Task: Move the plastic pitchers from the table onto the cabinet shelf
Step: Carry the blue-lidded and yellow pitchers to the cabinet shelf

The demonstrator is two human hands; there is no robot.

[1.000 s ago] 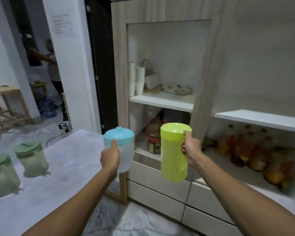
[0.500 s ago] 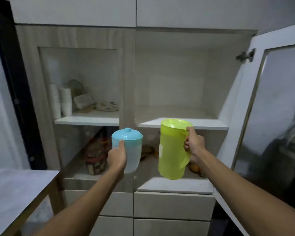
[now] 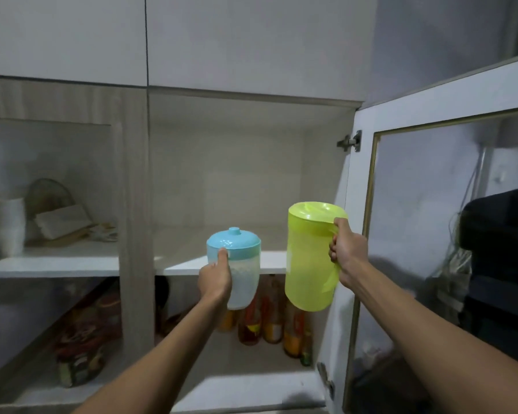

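1. Your left hand (image 3: 215,279) grips the blue-lidded pitcher (image 3: 237,264), held in the air in front of the cabinet shelf (image 3: 186,265) edge.
2. Your right hand (image 3: 346,252) is closed on the handle of the lime-green pitcher (image 3: 308,258), right of the blue one.
3. Bottles (image 3: 269,324) stand below that shelf.

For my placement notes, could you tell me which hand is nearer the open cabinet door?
Right. The right hand is just beside the door; the left hand is further left.

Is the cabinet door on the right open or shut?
Open. The glass door swings out toward the camera on its hinge, leaving the bare shelf exposed behind the two pitchers.
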